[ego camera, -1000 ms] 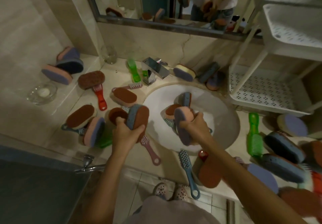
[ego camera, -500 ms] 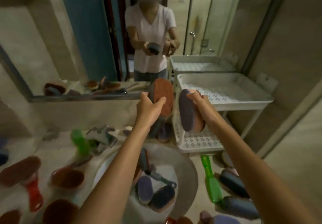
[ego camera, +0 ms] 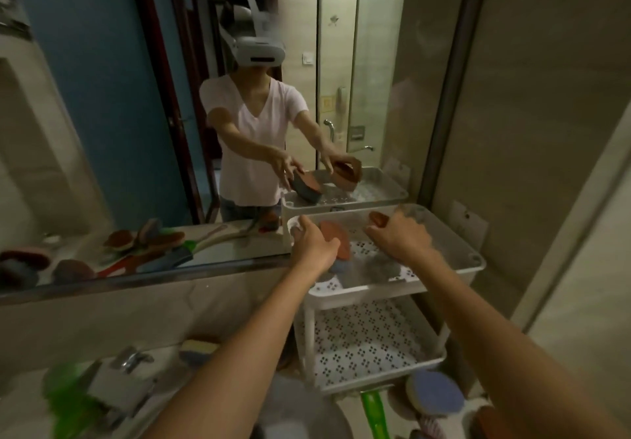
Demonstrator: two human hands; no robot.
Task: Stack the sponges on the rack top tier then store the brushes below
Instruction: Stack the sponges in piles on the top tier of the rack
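Step in hand: sponge stacking. Left hand (ego camera: 314, 247) grips brown-faced sponge (ego camera: 338, 239), low inside rack top tier (ego camera: 476, 262); right hand (ego camera: 401, 240) clasps second sponge (ego camera: 377, 219) just over the tier's far side. Next, by my reckoning: lay flat, let go, fetch others.

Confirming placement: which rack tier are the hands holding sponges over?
The top tier: left hand grips the brown-faced sponge and right hand another sponge over it, above the lower tier.
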